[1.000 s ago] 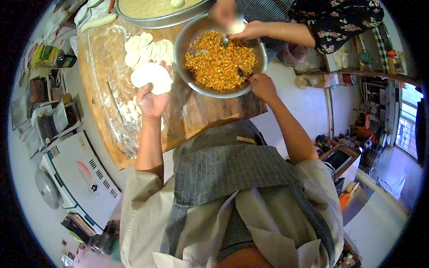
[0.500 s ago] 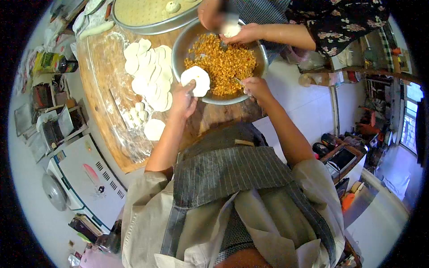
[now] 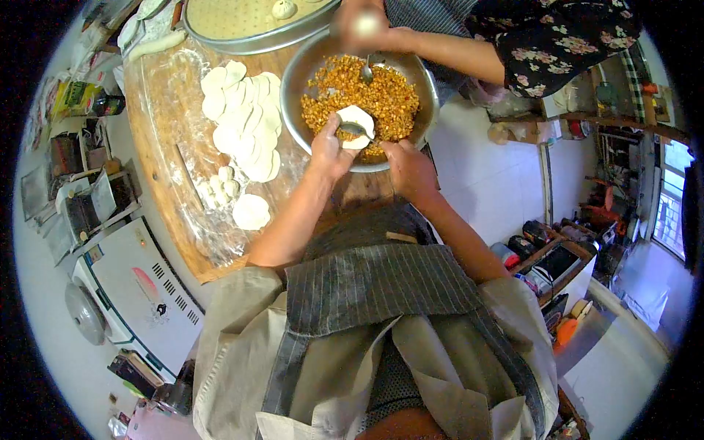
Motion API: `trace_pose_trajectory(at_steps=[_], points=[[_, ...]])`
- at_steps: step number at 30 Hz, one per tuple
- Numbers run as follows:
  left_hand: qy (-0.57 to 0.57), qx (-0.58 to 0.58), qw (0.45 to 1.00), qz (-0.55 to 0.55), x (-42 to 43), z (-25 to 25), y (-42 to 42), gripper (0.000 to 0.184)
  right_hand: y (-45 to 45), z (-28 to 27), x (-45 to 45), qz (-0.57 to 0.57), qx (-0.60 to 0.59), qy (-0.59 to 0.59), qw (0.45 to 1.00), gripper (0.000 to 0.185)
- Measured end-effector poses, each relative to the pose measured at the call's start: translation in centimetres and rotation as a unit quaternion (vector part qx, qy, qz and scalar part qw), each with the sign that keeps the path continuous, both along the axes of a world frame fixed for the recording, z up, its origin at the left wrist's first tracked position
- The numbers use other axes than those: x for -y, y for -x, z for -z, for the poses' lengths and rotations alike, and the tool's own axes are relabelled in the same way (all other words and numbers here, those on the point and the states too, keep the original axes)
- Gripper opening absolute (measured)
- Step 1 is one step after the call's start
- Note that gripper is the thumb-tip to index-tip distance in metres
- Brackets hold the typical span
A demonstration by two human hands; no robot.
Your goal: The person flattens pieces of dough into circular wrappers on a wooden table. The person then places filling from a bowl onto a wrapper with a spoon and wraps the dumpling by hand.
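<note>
My left hand holds a round dough wrapper over the near side of a metal bowl. Inside the bowl lies an orange-brown chopped filling. My right hand is closed around the handle of a spoon, whose bowl rests on the wrapper. A little filling seems to show at the spoon. Further left on the wooden table, a pile of flat wrappers overlaps, with a single wrapper and several small dough pieces closer to me.
Across the bowl, a co-worker's hands hold a blurred piece of dough. A second spoon stands in the filling. A large steamer tray with a bun sits at the back. A thin rolling pin lies on the floured table.
My left hand has moved right with the wrapper, further over the filling. My right hand has brought the spoon left onto it. The co-worker's hands have shifted left.
</note>
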State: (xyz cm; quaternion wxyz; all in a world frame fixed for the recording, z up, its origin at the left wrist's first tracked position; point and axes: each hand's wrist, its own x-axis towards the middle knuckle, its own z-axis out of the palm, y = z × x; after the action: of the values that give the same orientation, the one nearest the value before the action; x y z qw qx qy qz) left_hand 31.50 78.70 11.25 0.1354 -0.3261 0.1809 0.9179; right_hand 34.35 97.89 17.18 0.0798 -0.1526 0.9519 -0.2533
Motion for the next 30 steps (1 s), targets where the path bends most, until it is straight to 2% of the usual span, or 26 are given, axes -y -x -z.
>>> trace_pose_trajectory(at_steps=[3, 5, 7, 9, 13, 15, 16, 17, 19, 21, 22, 24, 25, 27, 28, 29, 30], points=[[0.013, 0.021, 1.0, -0.013, 1.0, -0.3, -0.9, 0.036, 0.2, 0.6, -0.4, -0.004, -0.038, -0.02, 0.999, 0.02], [0.058, 0.025, 0.998, -0.016, 2.0, -0.5, -1.2, 0.035, 2.4, 1.0, -1.7, 0.07, -0.057, 0.097, 0.991, 0.019], [0.058, -0.006, 0.998, 0.003, 2.9, -0.1, -1.6, 0.035, 3.0, 2.2, -2.5, 0.067, -0.103, 0.1, 0.987, 0.02], [0.062, -0.012, 0.998, -0.005, 3.1, 0.3, -1.8, 0.035, 4.6, 3.3, -3.1, 0.123, -0.032, -0.029, 0.991, 0.019], [0.082, -0.014, 0.996, 0.016, 3.3, -0.5, -2.1, 0.036, 5.3, 9.2, -3.1, 0.09, -0.017, -0.067, 0.994, 0.012], [0.109, 0.016, 0.993, 0.028, 3.4, -0.8, -2.7, 0.035, 5.2, 11.8, -2.7, 0.064, 0.028, 0.062, 0.996, 0.012], [0.133, 0.028, 0.99, 0.044, 3.4, -0.7, -2.8, 0.033, 5.0, 12.6, -2.6, 0.067, 0.028, 0.065, 0.995, 0.012], [0.135, 0.027, 0.989, 0.045, 3.5, -0.6, -2.9, 0.033, 4.8, 13.2, -2.7, 0.092, 0.071, 0.155, 0.981, 0.014], [0.163, 0.046, 0.984, 0.059, 3.5, -0.1, -2.9, 0.033, 5.0, 11.7, -2.5, 0.115, 0.11, 0.242, 0.957, 0.018], [0.167, 0.053, 0.983, 0.06, 3.3, -0.5, -2.8, 0.032, 5.1, 8.6, -2.9, 0.218, 0.341, 0.299, 0.864, 0.027], [0.17, 0.06, 0.982, 0.06, 3.1, -0.6, -2.7, 0.031, 5.0, 7.8, -3.2, 0.218, 0.339, 0.299, 0.865, 0.027], [0.169, 0.035, 0.982, 0.074, 2.9, 0.4, -2.3, 0.03, 4.6, 6.3, -3.4, 0.286, 0.408, 0.374, 0.782, 0.027], [0.167, 0.011, 0.982, 0.085, 2.8, -0.3, -2.1, 0.03, 4.6, 5.3, -3.2, 0.283, 0.408, 0.373, 0.783, 0.027], [0.172, 0.02, 0.982, 0.075, 1.4, -0.6, -1.4, 0.031, 4.1, 3.6, -2.7, 0.241, 0.348, 0.35, 0.836, 0.025], [0.121, -0.002, 0.991, 0.059, 1.1, -0.2, -1.0, 0.033, 3.1, 3.5, -2.2, 0.234, 0.35, 0.348, 0.838, 0.025], [0.069, -0.024, 0.996, 0.047, 0.7, 0.1, -0.5, 0.034, 1.7, 3.4, -1.6, 0.166, 0.184, 0.295, 0.923, 0.025], [0.077, 0.014, 0.996, 0.039, -0.2, -1.6, 0.0, 0.037, 0.5, 3.3, -1.1, 0.09, 0.01, 0.231, 0.969, 0.025]])
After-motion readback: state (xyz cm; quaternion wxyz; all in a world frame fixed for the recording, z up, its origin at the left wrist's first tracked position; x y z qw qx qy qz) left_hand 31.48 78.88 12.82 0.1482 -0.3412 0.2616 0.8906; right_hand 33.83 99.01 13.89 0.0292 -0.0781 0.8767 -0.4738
